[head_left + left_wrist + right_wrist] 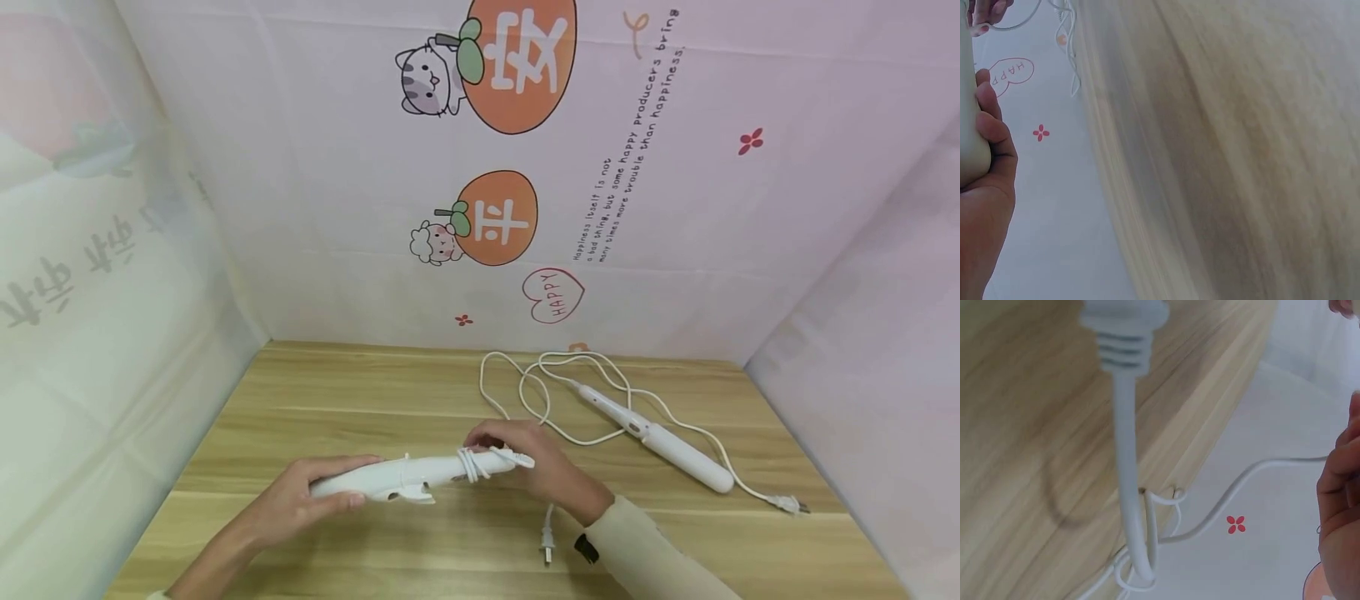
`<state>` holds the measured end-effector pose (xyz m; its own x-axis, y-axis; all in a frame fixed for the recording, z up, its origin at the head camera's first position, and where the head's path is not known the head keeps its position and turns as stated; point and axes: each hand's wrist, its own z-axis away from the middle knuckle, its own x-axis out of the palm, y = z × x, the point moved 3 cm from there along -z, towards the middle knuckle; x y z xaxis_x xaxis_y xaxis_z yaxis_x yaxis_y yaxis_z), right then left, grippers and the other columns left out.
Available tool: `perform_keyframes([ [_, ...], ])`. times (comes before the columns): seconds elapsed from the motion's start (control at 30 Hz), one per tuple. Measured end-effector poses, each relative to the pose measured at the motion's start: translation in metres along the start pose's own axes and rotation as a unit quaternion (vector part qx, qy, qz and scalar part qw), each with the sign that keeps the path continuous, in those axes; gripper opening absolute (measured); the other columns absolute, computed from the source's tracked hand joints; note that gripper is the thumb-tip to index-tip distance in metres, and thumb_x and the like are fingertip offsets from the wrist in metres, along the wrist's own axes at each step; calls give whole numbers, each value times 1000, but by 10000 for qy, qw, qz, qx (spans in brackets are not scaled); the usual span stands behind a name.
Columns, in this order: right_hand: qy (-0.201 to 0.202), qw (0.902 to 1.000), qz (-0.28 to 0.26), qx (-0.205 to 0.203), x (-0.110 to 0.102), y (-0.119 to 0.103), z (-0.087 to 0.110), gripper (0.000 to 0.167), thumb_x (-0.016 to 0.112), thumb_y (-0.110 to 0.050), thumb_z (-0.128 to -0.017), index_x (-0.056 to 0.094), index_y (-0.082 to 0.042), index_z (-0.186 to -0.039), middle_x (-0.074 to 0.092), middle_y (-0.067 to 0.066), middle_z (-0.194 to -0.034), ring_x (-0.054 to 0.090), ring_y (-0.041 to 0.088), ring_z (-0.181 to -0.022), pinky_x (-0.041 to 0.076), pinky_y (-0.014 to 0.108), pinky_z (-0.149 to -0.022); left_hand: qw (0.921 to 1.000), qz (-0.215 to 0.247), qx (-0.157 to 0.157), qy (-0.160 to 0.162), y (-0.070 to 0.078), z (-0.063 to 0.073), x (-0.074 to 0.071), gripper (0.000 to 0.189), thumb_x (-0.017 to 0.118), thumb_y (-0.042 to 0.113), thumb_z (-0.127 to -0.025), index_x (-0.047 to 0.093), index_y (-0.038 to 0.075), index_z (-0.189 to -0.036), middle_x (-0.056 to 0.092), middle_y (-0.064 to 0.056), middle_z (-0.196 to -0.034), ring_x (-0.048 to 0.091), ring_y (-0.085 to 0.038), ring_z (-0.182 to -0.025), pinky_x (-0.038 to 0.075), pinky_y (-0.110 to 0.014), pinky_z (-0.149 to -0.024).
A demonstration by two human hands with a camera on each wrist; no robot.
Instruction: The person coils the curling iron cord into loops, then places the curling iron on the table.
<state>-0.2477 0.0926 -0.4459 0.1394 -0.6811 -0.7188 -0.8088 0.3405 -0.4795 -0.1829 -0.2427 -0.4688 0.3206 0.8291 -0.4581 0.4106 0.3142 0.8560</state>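
A white wand with a power cord, which looks like a hair curling iron [378, 479], is held sideways above the table. My left hand [294, 502] grips its thick end, thumb on the near side and fingers behind. Around the thinner end run several turns of white cord [471, 465]. My right hand [536, 458] is at that end, partly hidden behind it. In the right wrist view the cord [1229, 497] runs into the curled fingers of this hand. The plug [547, 546] dangles below the right wrist.
A second white curling iron [686, 457] lies on the wooden table [337, 392] at the right. Its cord [585, 442] spreads in loose loops behind my right hand, and its plug [789, 503] lies near the right edge. Printed cloth walls [337, 208] stand around the table.
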Motion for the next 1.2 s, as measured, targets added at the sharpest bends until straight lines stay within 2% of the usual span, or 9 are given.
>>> perform_keyframes([
  [0.1,183,9987,475,-75,1,-3,1,34,91,2,-79,74,-12,-105,79,1,-98,70,9,-85,60,26,-77,9997,-20,-156,167,2,0,-1,46,77,12,-101,69,8,-146,75,-21,-137,68,-5,-103,58,-26,-83],
  [0.2,241,9974,665,167,2,-7,-1,27,91,-8,-85,71,-12,-102,74,0,-97,66,9,-87,59,27,-76,9989,88,-322,317,5,0,-3,46,76,12,-102,69,7,-147,75,-22,-135,69,-5,-99,58,-26,-80],
  [0.37,-83,9976,-123,673,6,-12,-6,8,79,-16,-101,78,-10,-107,79,1,-95,71,2,-83,63,25,-75,9967,-184,-364,696,11,-2,-4,45,77,14,-102,69,9,-147,75,-21,-135,68,-4,-94,57,-26,-74],
  [0.47,-149,9953,-358,890,8,-14,-8,13,73,-16,-106,81,-6,-103,79,2,-84,69,-2,-73,60,19,-67,9922,-625,-437,984,14,-5,-6,47,80,19,-101,71,14,-146,76,-17,-136,66,-6,-93,56,-26,-71],
  [0.67,-139,9970,508,566,9,-21,-9,12,73,-15,-106,78,-8,-98,73,-6,-75,53,-10,-66,48,11,-58,9796,-1270,-745,1364,20,-8,-7,50,84,30,-97,72,23,-145,78,-10,-135,70,-13,-100,57,-26,-74],
  [0.83,-113,9924,1210,176,8,-27,-6,7,77,-13,-101,78,-10,-96,73,-6,-77,53,-8,-67,44,7,-60,9580,-2315,-49,1689,28,-10,-3,51,89,25,-91,75,20,-140,82,-7,-124,75,-17,-96,59,-30,-75],
  [0.9,-124,9921,1237,159,5,-29,-6,5,78,-12,-99,78,-11,-95,72,-6,-77,55,-6,-67,45,8,-61,9452,-2718,293,1784,30,-11,-2,53,91,21,-89,76,19,-139,83,-6,-121,77,-20,-96,61,-33,-75],
  [1.0,-258,9924,1195,165,-1,-32,-7,5,75,-10,-99,76,-12,-95,70,-8,-79,55,-4,-68,45,10,-62,9341,-3016,576,1823,31,-11,-2,56,92,18,-85,76,19,-139,83,-6,-119,78,-22,-96,63,-37,-76],
  [1.2,-487,9848,1636,-313,-15,-34,-14,4,74,-16,-104,77,-13,-102,71,-9,-87,50,-5,-70,43,14,-62,9340,-3217,602,1435,32,-11,-5,60,93,17,-84,75,28,-140,82,-1,-123,78,-23,-106,65,-46,-82],
])
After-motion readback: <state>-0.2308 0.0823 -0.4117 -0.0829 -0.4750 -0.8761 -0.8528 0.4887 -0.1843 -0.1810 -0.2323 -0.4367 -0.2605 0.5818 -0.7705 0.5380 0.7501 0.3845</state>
